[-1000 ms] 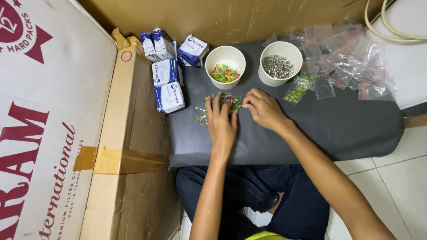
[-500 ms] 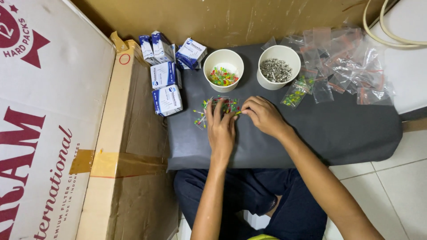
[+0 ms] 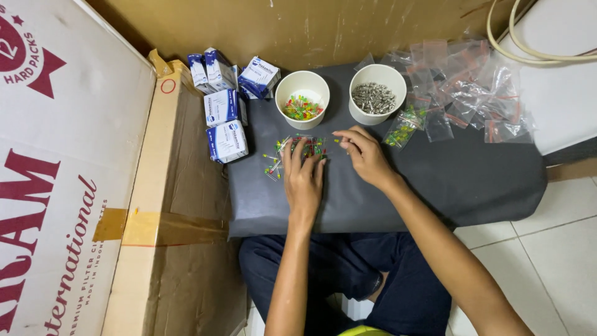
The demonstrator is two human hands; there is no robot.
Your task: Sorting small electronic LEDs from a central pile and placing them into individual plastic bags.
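My left hand [image 3: 303,176] lies flat on the dark grey mat [image 3: 435,180], fingers spread over a small clear bag of coloured LEDs [image 3: 309,147]. A few loose LEDs [image 3: 272,167] lie just left of it. My right hand [image 3: 363,153] hovers to the right of the bag, thumb and forefinger pinched on what looks like a single small green LED. Beyond the hands stand two white cups: one [image 3: 302,99] with mixed red, green and yellow LEDs, the other [image 3: 377,94] with small metal parts.
Several blue-and-white small boxes [image 3: 225,106] lie at the mat's left edge. A filled bag of LEDs [image 3: 402,130] and several clear zip bags [image 3: 472,87] lie at the back right. A large cardboard carton [image 3: 68,168] stands to the left; white floor tiles [image 3: 553,249] are on the right.
My right hand has lifted away from the bag toward the upper right, pinching an LED. My left hand stays pressed on the bag. The camera view shifted slightly.
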